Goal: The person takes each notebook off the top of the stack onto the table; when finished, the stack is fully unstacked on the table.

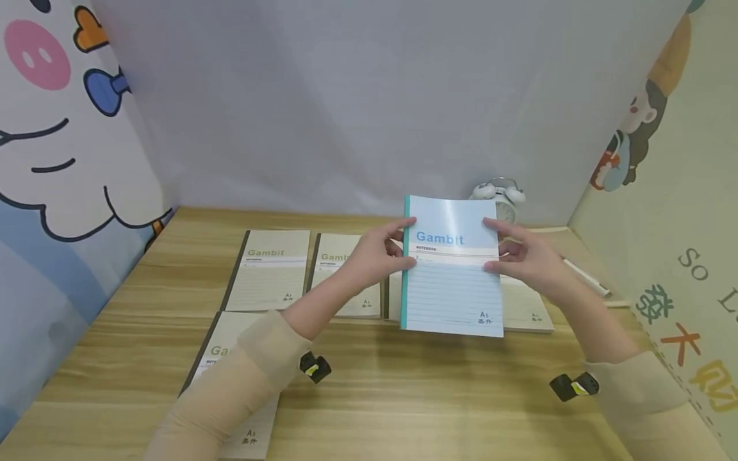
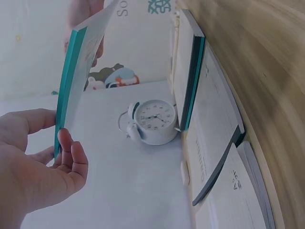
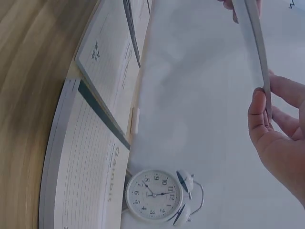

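Observation:
A light-blue Gambit notebook [image 1: 452,291] with a teal spine is held up off the table, its cover facing the head camera. My left hand [image 1: 375,256] pinches it at the spine edge, thumb on the front. Opposite, my right hand [image 1: 530,259] grips the other long edge. From the left wrist, the teal spine [image 2: 70,76] shows between thumb and fingers. In the right wrist view the thin page edge [image 3: 261,57] sits in the right hand's grasp. Behind it, partly covered, lie a notebook [image 1: 394,298] and another at right [image 1: 524,307].
Two cream notebooks with dark spines, one far left [image 1: 271,275] and one beside it [image 1: 352,291], lie along the back. Another notebook [image 1: 256,410] lies front left, partly under my left forearm. A white alarm clock [image 1: 507,208] stands by the back wall; a white pen [image 1: 587,276] lies right.

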Tool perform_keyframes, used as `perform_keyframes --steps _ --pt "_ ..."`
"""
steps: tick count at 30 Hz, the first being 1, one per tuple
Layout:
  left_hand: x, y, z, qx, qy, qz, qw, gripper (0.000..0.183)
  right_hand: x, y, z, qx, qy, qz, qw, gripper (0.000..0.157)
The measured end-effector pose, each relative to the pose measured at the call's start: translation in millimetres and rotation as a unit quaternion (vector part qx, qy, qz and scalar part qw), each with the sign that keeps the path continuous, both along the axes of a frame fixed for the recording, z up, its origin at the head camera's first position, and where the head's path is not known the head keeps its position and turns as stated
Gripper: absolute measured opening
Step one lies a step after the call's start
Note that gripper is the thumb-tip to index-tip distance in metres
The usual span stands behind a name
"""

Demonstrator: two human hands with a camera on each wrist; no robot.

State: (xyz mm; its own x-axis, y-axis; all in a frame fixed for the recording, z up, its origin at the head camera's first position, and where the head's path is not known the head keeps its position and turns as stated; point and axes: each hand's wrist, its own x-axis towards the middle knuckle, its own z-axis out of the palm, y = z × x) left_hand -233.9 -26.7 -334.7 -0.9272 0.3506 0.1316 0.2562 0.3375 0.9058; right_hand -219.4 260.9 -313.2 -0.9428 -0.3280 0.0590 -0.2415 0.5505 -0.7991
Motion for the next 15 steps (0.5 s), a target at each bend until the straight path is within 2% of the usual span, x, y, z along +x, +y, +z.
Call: perform_keyframes --steps 7,15 --pt "16.7 -32.3 8.2 -0.032 0.010 -0.006 0.9994 0.067 11.8 -28.0 0.4 -0.061 0.025 0.034 0.997 0.071" --pt "37.5 -66.2 -0.4 -0.086 0.028 -0.007 0.9959 0.067 25.3 -58.3 -7.5 -0.002 0.048 0.050 0.998 0.069"
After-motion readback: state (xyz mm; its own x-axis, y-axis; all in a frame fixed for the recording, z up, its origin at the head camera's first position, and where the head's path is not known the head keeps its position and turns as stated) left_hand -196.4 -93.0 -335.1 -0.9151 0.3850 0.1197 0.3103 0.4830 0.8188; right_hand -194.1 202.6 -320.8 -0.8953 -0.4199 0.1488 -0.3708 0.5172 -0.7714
